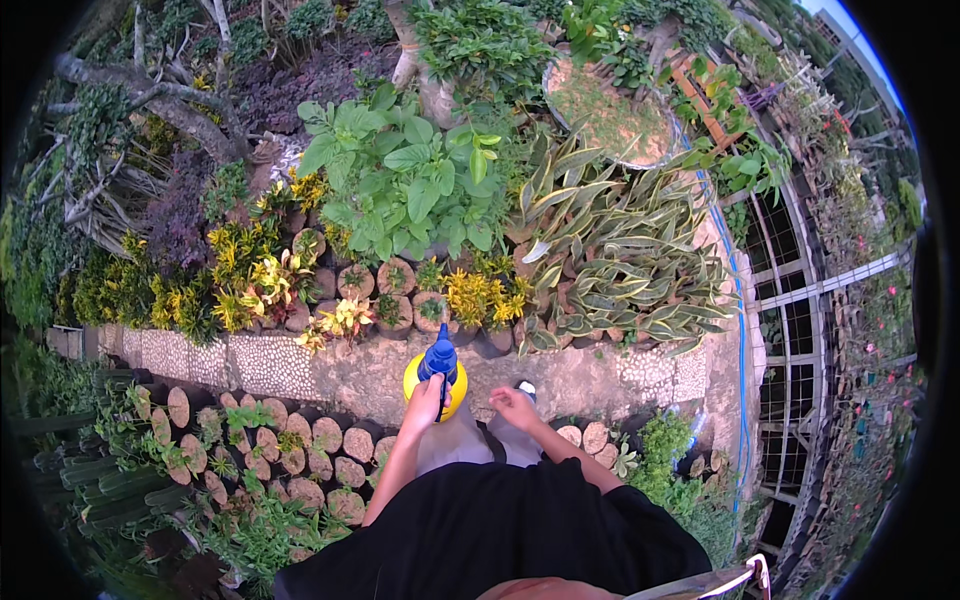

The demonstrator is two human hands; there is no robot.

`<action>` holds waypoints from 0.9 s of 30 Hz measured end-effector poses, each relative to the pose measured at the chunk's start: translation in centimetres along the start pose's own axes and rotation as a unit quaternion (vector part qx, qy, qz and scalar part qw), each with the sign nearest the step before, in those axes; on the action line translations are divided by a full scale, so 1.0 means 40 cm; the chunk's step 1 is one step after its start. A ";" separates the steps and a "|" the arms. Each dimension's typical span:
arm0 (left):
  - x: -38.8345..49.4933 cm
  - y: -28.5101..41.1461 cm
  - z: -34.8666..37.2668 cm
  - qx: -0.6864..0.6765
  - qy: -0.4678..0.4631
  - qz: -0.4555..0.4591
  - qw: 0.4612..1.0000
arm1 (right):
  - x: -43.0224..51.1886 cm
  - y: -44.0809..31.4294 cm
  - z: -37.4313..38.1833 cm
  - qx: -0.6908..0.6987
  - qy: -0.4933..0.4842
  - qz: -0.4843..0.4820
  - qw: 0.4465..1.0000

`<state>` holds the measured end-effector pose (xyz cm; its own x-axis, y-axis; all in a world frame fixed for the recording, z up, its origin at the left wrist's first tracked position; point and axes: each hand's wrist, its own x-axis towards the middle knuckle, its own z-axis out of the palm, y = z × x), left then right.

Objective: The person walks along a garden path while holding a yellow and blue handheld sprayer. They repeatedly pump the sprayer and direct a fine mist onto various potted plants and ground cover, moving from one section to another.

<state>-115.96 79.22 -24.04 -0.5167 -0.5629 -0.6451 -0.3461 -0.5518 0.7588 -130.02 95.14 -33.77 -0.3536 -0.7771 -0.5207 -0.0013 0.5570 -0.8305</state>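
Note:
A yellow pump spray bottle [412, 379] with a blue head and nozzle hangs in front of me, its nozzle pointing away from my body. My left hand [426, 401] grips it by the handle at the top. Beside it, my right hand [513, 406] holds nothing, its fingers loosely curled and apart from the bottle. Just beyond the nozzle stand potted seedlings [431, 308] in dark grow bags and a yellow-leaved croton [480, 296]. A large leafy green plant [420, 172] rises behind them.
Variegated snake plants [622, 262] crowd the far right of the paved path [555, 375]. Soil-filled grow bags [328, 435] line its near side at left. Blue hoses [733, 262] run beside a metal grid [787, 300] at right. A round planter [600, 112] stands farther back.

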 end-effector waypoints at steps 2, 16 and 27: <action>-0.002 0.024 0.055 0.019 -0.023 0.006 1.000 | -0.016 0.053 0.001 0.024 0.005 -0.008 1.000; -0.006 0.146 0.547 0.004 -0.124 0.162 0.979 | -0.103 0.027 -0.247 0.067 0.205 -0.158 0.964; -0.163 0.263 0.837 -0.018 -0.142 0.325 0.935 | -0.135 -0.162 -0.491 0.107 0.458 -0.293 0.832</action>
<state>-142.44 97.67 -8.84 -0.7974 -0.6035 0.0051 0.1369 -0.1728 0.9754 -146.45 101.49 -21.67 -0.9163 -0.2920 0.2740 -0.2922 0.0199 -0.9562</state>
